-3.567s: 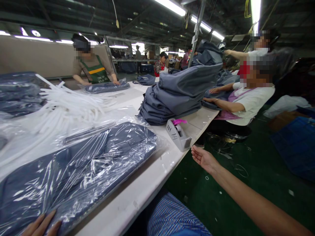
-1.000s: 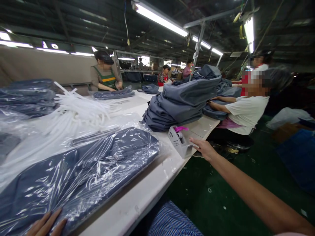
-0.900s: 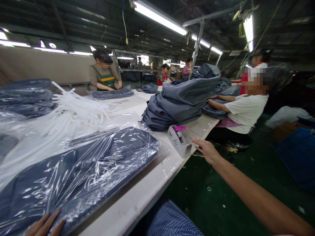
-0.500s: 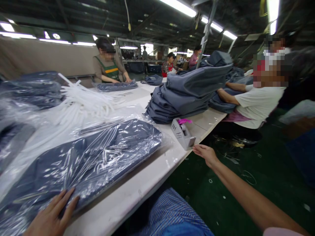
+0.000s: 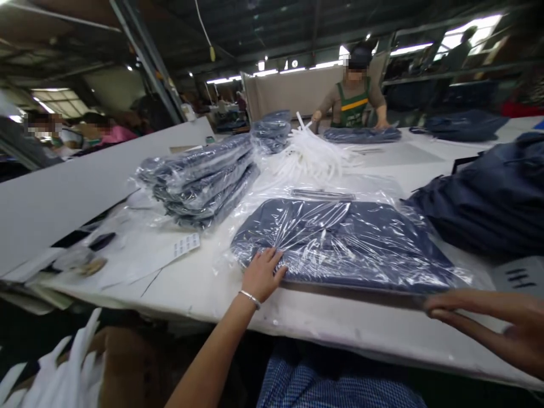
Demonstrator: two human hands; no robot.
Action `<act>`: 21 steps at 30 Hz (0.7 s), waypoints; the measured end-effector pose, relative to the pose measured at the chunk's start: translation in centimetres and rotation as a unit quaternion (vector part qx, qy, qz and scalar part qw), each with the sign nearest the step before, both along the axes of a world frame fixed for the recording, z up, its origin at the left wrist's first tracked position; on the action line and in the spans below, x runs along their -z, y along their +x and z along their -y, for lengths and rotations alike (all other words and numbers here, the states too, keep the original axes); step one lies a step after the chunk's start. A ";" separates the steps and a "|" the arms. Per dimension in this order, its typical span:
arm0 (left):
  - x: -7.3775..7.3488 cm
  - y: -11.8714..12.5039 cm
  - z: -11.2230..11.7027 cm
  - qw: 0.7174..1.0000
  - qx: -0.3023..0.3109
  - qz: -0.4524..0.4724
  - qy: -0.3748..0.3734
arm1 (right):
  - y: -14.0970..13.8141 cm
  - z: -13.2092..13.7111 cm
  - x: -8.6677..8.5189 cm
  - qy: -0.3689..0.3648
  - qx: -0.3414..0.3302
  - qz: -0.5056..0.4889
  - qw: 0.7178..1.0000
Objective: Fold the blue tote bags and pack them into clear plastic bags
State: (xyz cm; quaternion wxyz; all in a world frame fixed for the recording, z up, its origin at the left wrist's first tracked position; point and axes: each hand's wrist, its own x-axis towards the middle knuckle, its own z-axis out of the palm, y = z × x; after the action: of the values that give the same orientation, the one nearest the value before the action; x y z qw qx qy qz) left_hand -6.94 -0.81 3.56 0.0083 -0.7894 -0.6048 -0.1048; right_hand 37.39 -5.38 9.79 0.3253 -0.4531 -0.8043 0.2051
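Note:
A folded dark blue fabric item in a clear plastic bag (image 5: 340, 243) lies flat before me on the table, its wrap creased and shiny. My left hand (image 5: 262, 273) rests with spread fingers on the bag's left front edge. At its right front corner is my right hand (image 5: 480, 317), blurred, with thumb and forefinger pressed together. Whatever is between those fingertips is too small and smeared to name. Just behind the right hand stands a grey tape dispenser (image 5: 518, 277) with black marks, partly hidden.
Wrapped blue packages (image 5: 199, 181) are stacked at left, near a label sheet (image 5: 186, 245). White strips (image 5: 312, 153) lie in a heap behind the bag. Unwrapped dark blue fabric (image 5: 488, 198) is piled at right. A co-worker (image 5: 355, 102) stands across the table (image 5: 340, 323).
My view has swung left. My right hand has moved from the tape dispenser's front end to the wrapped item's right corner. My left hand still lies on the plastic.

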 end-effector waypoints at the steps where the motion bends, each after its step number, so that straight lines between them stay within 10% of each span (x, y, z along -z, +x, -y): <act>1: 0.1 0.1 0.1 1.000 -0.002 0.004 0.003 | -3.0 -2.1 -2.2 -0.028 -0.073 0.051 0.996; 4: 0.1 0.3 0.3 1.000 -0.003 0.023 0.007 | -11.6 -7.6 -6.8 -0.117 -0.182 0.080 0.973; 7: 0.1 0.4 0.4 0.999 -0.006 0.047 0.007 | -18.4 -12.0 -8.0 -0.169 -0.257 0.069 0.949; 14: -0.3 0.9 0.8 0.996 -0.019 0.091 0.006 | -28.9 -18.7 -4.7 -0.212 -0.427 0.133 0.869; 21: -0.7 1.1 0.9 0.992 -0.021 0.128 0.005 | -36.0 -21.2 -0.7 -0.071 -0.431 0.323 0.840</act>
State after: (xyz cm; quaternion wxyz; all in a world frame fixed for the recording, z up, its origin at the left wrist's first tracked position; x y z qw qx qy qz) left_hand -5.87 -1.67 4.21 -0.0630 -0.7567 -0.6165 -0.2082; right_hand 1.37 15.82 10.47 -0.1070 -0.1233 -0.9610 0.2232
